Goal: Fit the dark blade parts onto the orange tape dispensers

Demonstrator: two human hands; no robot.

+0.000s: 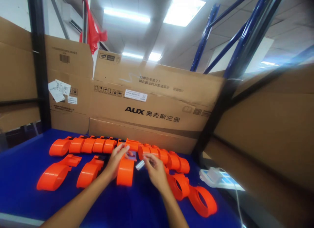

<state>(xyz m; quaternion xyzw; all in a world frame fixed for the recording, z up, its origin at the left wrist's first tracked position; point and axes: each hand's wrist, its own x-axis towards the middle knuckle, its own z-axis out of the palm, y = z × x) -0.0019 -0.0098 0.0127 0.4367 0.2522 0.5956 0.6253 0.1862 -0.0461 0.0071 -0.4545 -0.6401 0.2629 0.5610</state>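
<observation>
My left hand [117,161] is closed on an orange loop-shaped plastic piece [125,173], gripping its upper part. A small, partly see-through purplish panel [132,155] shows at the top of this piece. Just to the right, my right hand [155,170] pinches a small whitish strip [140,165] between thumb and fingers. The strip's near end points at the orange piece, with a narrow gap between them. What the strip is cannot be made out. Behind both hands runs a row of similar orange loops, partly hidden by my fingers.
More orange loops stand at the left [54,176] and right [203,201] on the blue tabletop [108,205]. A cardboard wall [147,103] closes off the back. Dark rack posts [40,71] rise at the sides. A white power strip [220,179] with a cable lies at the right edge.
</observation>
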